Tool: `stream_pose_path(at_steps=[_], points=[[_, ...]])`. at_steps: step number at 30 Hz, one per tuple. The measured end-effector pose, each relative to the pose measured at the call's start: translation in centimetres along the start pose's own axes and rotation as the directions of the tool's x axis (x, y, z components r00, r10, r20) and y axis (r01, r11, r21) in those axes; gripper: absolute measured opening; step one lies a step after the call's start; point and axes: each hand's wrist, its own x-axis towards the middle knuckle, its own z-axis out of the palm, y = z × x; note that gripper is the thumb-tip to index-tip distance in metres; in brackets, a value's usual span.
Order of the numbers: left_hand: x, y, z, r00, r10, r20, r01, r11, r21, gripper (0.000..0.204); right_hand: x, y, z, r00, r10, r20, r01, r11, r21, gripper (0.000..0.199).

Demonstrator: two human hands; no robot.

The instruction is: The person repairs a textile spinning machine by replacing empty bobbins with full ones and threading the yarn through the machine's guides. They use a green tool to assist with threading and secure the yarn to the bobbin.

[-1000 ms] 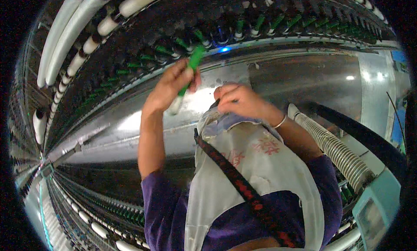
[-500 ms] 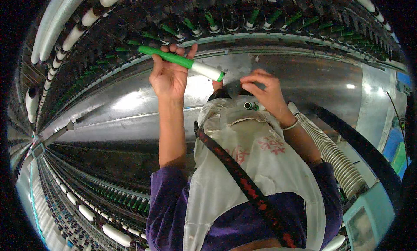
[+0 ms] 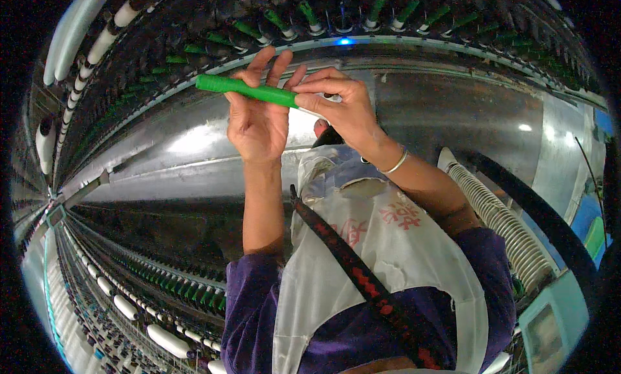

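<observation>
A long green spinning bobbin (image 3: 246,90) lies slantwise across my left hand (image 3: 264,125), held between the thumb and the fingers, with the other fingers spread upward. My right hand (image 3: 346,109) has its thumb and fingers closed round the bobbin's right end. White yarn is wound on that end, and my fingers mostly cover it. Both hands are raised in front of the spinning frame, below its row of green bobbins (image 3: 309,15). Whether my right fingers also pinch a loose thread is too small to tell.
A blue light (image 3: 345,41) glows on the rail (image 3: 427,45) at a spindle without a green bobbin. White yarn rolls (image 3: 107,47) run along the upper left. A ribbed hose (image 3: 501,228) stands at my right beside a pale machine housing (image 3: 553,329). More frames line the lower left.
My right hand has moved left and up and closed on the yarn-wound end of the bobbin. My left hand still holds the bobbin. A blue light now shows on the rail.
</observation>
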Motion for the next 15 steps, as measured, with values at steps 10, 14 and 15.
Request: stream_pose_path(at_steps=[10,14,15], points=[[-0.7,1.5,-1.7,0.970,0.127,-0.208,-0.111,0.990,0.085,0.029,-2.4,0.1,2.5,0.891,-0.450,-0.064,0.347,0.764,-0.544,0.006],[-1.1,4.9,-4.6,0.878,0.047,-0.476,-0.088,0.994,-0.065,0.026,-4.0,2.1,2.7,0.992,0.107,-0.060,-0.120,0.948,-0.294,0.006],[-1.3,5.8,-5.4,0.858,-0.047,-0.512,-0.044,0.985,-0.166,0.023,-3.4,2.3,2.0,0.914,0.393,-0.102,-0.385,0.919,0.091,0.007]])
